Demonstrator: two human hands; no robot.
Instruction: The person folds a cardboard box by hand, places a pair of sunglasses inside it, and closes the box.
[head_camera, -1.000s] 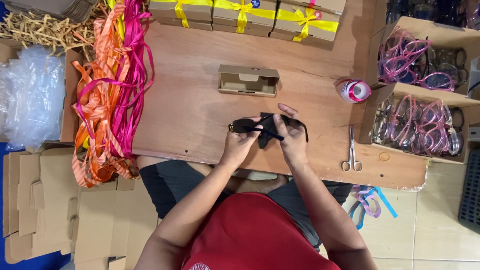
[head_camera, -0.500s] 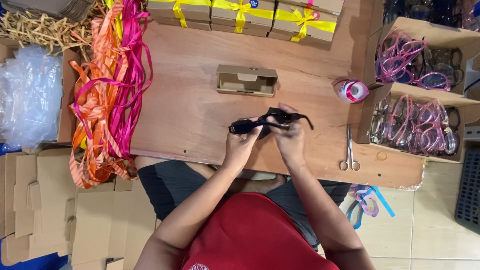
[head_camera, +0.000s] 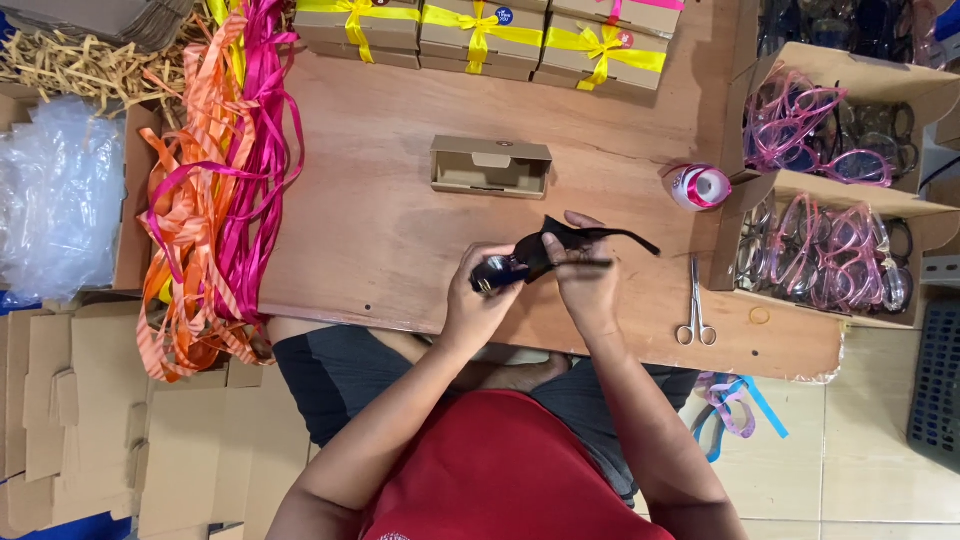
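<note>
A pair of dark sunglasses (head_camera: 520, 262) is held over the wooden table (head_camera: 380, 210), near its front edge. My left hand (head_camera: 478, 300) grips the left lens end. My right hand (head_camera: 585, 280) holds the right part, pressing a small black cloth (head_camera: 563, 235) against it. One thin temple arm (head_camera: 630, 238) sticks out to the right. An open, empty brown cardboard box (head_camera: 490, 166) lies on the table just beyond my hands.
Orange and pink ribbons (head_camera: 215, 190) hang over the table's left edge. Boxes tied with yellow ribbon (head_camera: 480, 35) line the far edge. A pink ribbon spool (head_camera: 698, 186) and scissors (head_camera: 695, 305) lie right, beside cartons of pink glasses (head_camera: 830, 250). Flat cardboard (head_camera: 70, 400) lies left.
The sunglasses have tilted, the left end dropping and the right temple arm swinging out. My right hand has shifted its cloth along the frame.
</note>
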